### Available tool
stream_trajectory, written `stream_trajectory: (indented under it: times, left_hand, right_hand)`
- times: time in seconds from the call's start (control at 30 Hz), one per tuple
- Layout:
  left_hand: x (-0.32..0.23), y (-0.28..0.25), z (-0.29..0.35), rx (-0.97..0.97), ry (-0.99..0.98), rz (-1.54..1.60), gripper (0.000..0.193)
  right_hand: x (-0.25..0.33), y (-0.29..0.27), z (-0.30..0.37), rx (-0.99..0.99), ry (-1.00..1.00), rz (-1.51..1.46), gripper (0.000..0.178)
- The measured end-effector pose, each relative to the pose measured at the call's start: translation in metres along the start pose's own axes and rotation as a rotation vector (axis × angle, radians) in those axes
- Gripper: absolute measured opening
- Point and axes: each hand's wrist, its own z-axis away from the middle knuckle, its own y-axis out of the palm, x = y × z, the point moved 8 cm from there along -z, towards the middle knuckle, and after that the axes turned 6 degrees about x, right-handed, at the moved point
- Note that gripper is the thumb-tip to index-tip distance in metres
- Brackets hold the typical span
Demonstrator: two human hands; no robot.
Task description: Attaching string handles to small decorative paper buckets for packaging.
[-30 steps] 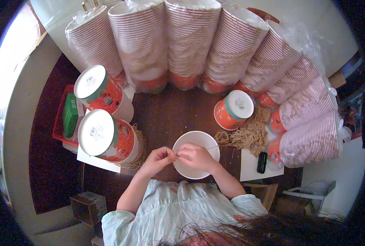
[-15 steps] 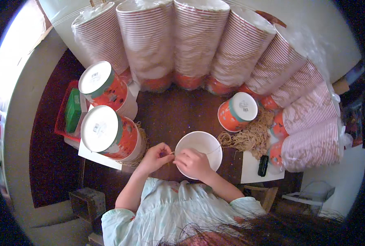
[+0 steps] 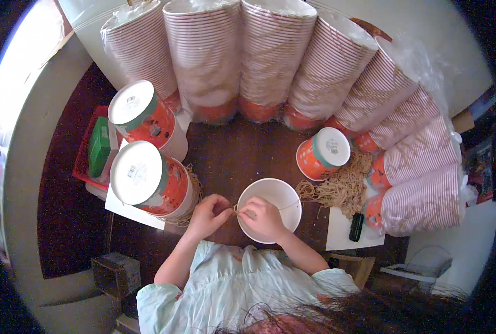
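A white-lined paper tub (image 3: pixel 282 222) stands mouth up in front of me. At its left rim my left hand (image 3: pixel 210 216) and my right hand (image 3: pixel 262 217) almost meet, fingertips pinched round a thin tan string (image 3: pixel 288 206). The string crosses the tub's mouth toward its right rim. My right hand lies over the opening, hiding part of the inside; my left hand is just outside the rim. Whether the string is looped or knotted between the fingers is too small to tell. A tangled heap of the same string (image 3: pixel 345 186) lies to the right.
Upside-down orange tubs (image 3: pixel 165 188) are stacked at left, with another upside-down tub (image 3: pixel 315 158) by the string heap. Tall plastic-wrapped tub stacks (image 3: pixel 276 61) curve round the back and right of the table (image 3: pixel 217 150). A black object (image 3: pixel 356 227) lies on white paper. A red basket (image 3: pixel 86 161) holds a green box (image 3: pixel 99 146).
Both hands shift slightly at the tub's left rim, and the right fingers draw into a tighter pinch beside the left. The view tilts a little; the tub stays put.
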Motion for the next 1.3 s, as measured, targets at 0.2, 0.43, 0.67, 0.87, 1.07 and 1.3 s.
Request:
stream_trajectory:
  times: [0.2,0.43,0.67,0.87,1.07,1.3]
  left_hand:
    - [0.008,0.012,0.015,-0.008,-0.037,-0.131,0.016]
    - [0.001,0.005,0.015,-0.186,0.039,-0.191,0.011]
    - [-0.005,0.007,0.012,-0.171,0.135,-0.133,0.014]
    - [0.002,0.009,0.014,-0.133,0.08,0.09,0.015]
    - [0.003,0.014,0.012,-0.105,0.038,0.041,0.013]
    - [0.026,0.034,0.017,0.23,-0.372,0.848,0.009]
  right_hand:
    - [-0.003,0.002,-0.002,0.021,0.019,-0.067,0.013]
    - [-0.008,0.007,-0.001,0.065,0.034,-0.074,0.013]
    - [-0.01,0.009,-0.001,0.077,0.043,-0.084,0.012]
    - [-0.011,0.008,-0.002,0.069,0.054,-0.081,0.013]
    - [-0.012,0.008,-0.002,0.085,0.08,-0.081,0.012]
    - [-0.008,-0.005,0.0,0.032,0.107,-0.086,0.019]
